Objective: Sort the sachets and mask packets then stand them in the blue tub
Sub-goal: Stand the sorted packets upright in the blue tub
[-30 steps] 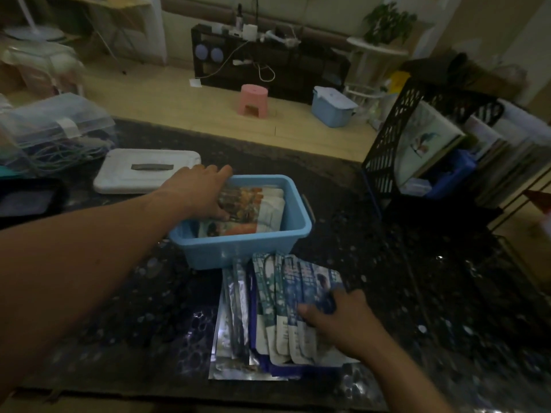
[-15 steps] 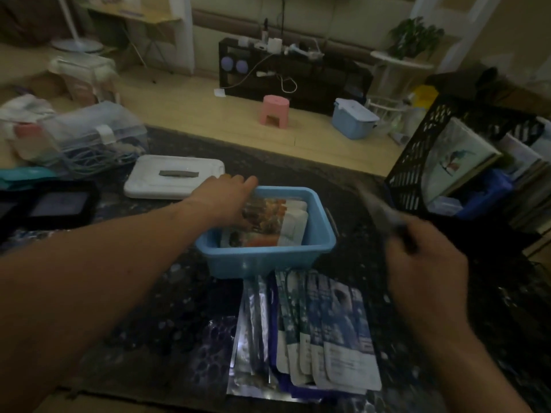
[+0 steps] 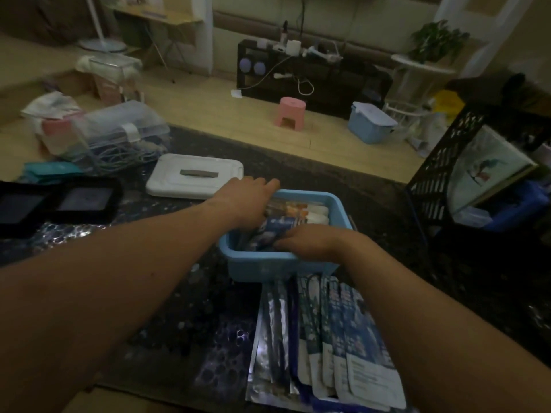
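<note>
**Both hands at blue tub, mask packet being stood inside**

Head view: both hands are seen reaching into the blue tub (image 3: 268, 266), which sits mid-counter on the dark speckled worktop (image 3: 185, 293). L hand (image 3: 244, 201) is laid over the tub's far-left corner, fingers curled down onto the orange sachets (image 3: 298, 208) stacked along the far wall; whether they are gripped or only pressed back can't be told. R hand (image 3: 310, 242) is at the near wall, fingers closed round a dark blue mask packet (image 3: 274, 231) that is tilted inside the tub, just in front of the sachets.

More mask packets (image 3: 337, 338) are fanned flat on the worktop just in front of the tub, overlapped w/ silver packets (image 3: 271, 338) at their left edge.

A white lid (image 3: 193, 177) is lying left of the tub, a clear box (image 3: 119, 135) beyond it, a black tray (image 3: 56, 201) at far left. A black mesh rack (image 3: 441, 171) w/ books is standing at right.
</note>
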Demonstrator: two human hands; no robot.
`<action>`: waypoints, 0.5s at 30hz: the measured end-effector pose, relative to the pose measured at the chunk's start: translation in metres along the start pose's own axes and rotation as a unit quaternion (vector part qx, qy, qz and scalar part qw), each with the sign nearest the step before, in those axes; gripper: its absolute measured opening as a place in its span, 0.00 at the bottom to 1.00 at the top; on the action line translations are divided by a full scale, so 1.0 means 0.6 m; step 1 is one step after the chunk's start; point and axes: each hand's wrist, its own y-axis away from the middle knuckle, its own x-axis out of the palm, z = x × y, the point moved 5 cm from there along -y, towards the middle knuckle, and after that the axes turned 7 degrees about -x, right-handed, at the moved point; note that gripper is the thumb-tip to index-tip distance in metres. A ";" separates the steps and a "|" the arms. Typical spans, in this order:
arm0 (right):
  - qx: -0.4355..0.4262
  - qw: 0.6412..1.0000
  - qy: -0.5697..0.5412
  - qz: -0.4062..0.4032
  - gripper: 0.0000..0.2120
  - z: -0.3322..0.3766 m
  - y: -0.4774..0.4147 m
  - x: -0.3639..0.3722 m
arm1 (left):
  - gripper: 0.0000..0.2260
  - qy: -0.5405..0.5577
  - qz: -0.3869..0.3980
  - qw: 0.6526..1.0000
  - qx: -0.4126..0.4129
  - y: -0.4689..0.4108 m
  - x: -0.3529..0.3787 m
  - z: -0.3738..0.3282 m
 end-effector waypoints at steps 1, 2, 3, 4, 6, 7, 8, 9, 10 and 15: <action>-0.002 1.000 -0.017 -0.002 0.19 0.002 0.002 -0.001 | 0.23 0.023 0.003 1.000 -0.004 -0.001 -0.002 0.002; -0.004 0.999 -0.035 -0.007 0.20 0.001 0.002 -0.001 | 0.19 0.057 0.005 0.998 -0.013 -0.001 -0.005 0.004; -0.009 0.998 -0.054 -0.015 0.20 0.000 0.002 -0.001 | 0.17 0.094 0.011 0.995 -0.024 -0.003 -0.008 0.006; -0.016 0.997 -0.075 -0.022 0.22 -0.002 0.001 0.000 | 0.17 0.125 0.015 0.991 -0.033 -0.005 -0.009 0.008; -0.022 0.995 -0.095 -0.015 0.21 -0.001 0.000 0.005 | 0.23 0.147 0.027 0.988 -0.037 -0.007 -0.009 0.009; -0.018 0.995 -0.093 -0.008 0.20 0.000 0.001 0.008 | 0.29 0.136 0.030 0.990 -0.025 -0.004 -0.010 0.008; -0.014 0.996 -0.085 -0.008 0.19 -0.002 -0.001 0.009 | 0.34 0.115 0.028 0.993 -0.009 -0.001 -0.010 0.006; -0.004 0.998 -0.066 -0.011 0.18 -0.004 0.000 0.009 | 0.39 0.085 0.025 0.996 0.000 0.001 -0.007 0.004; 0.004 0.999 -0.045 -0.025 0.19 -0.010 -0.002 0.008 | 0.41 0.051 0.022 0.998 0.007 0.002 -0.003 0.001; -0.054 0.933 -0.149 -0.324 0.15 -0.018 0.073 -0.020 | 0.40 -0.015 -0.003 1.000 0.005 0.003 0.002 -0.003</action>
